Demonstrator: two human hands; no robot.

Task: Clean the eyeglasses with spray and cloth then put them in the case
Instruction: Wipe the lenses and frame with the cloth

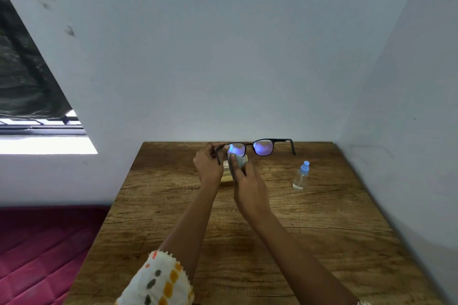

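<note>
Eyeglasses (263, 147) hang over the wooden table (309, 218), left hand (207, 163) pinching them, right hand (250, 190) gripping cloth (239, 160).

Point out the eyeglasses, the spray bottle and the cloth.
eyeglasses (263, 147): head view, on the uncovered lens.
spray bottle (300, 177): head view, on its clear body.
cloth (239, 159): head view, on the fold below the other lens.
</note>
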